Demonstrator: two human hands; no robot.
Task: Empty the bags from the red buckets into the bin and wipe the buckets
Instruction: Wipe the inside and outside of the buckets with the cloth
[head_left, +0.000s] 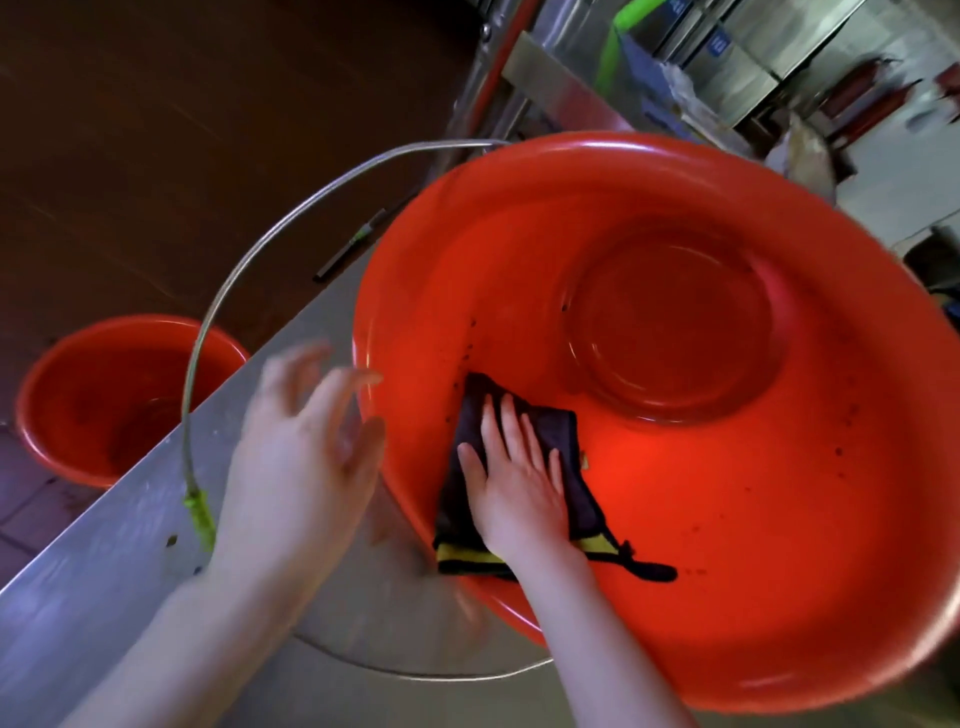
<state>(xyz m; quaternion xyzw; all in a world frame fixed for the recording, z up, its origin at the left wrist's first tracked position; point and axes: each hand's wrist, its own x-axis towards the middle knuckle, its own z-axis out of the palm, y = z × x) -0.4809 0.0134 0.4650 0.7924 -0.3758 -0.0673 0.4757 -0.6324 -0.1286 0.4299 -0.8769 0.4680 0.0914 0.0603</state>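
Two-handed, working close in. Reaching in from the near edge with the right hand, laying it flat with straight fingers and pressing a dark cloth with a yellow edge against the near inside wall of the big red bucket. Not gripping the cloth, only pushing on it. Holding nothing in the left hand, spreading its fingers wide just outside the left rim; looking too blurry for telling whether touching the rim or not.

Leaning the bucket over on the grey tabletop, turning its mouth toward the hands and pointing its round bottom away and to the right. Following the long line of the bucket the same way, from the rim by the hands out to the bottom further off. Keeping the right hand nearer the work, inside the bucket, and the left hand off at the side.

Seeing small dark specks on the far wall, so probably needing a wipe there too, sliding the cloth forward and right. Maybe risking a roll without the left hand steadying the rim.

Seeing the thin wire handle curving out left over the tabletop. Further off and lower, spotting a second red bucket standing on the floor, showing no bag inside. Furthest away, catching shiny metal shelves at the top right.
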